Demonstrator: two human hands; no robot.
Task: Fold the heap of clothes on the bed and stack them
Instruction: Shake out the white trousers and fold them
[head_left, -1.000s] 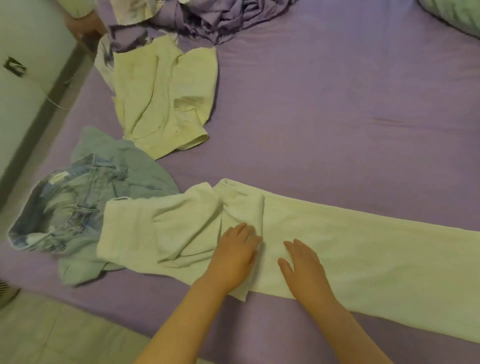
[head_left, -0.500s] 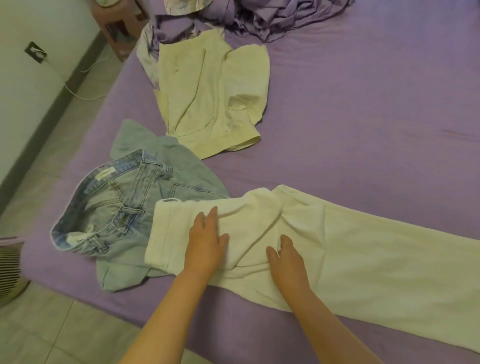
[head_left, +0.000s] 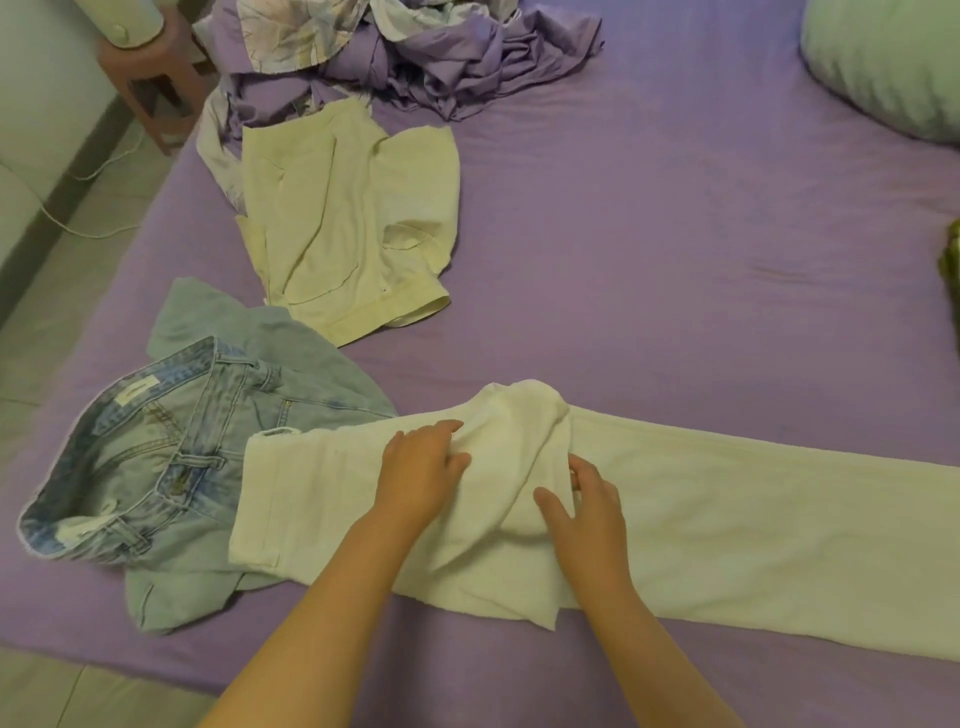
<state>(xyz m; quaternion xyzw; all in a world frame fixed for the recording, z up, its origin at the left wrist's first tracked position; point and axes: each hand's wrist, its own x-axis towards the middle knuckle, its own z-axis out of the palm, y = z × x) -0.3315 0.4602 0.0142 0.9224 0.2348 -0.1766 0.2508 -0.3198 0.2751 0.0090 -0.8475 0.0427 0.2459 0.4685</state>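
Near bed's (head_left: 649, 218) front edge: white trousers (head_left: 727, 525) spread flat; left hand (head_left: 423, 475) presses with fingers straight, right hand (head_left: 584, 506) pinches fold, likely smoothing crotch bunch before folding.

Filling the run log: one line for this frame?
stage: smoothing white trousers | left hand: flat on fabric | right hand: pinching a fold | jeans: unfolded | stack: none

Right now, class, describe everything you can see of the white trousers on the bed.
The white trousers look like soft cotton-like cloth. They lie lengthwise along the near edge of the purple bed, legs running off right, the waist end overlapping the blue jeans. The seat is bunched in a fold. The left hand presses flat on them; the right hand pinches the fold.
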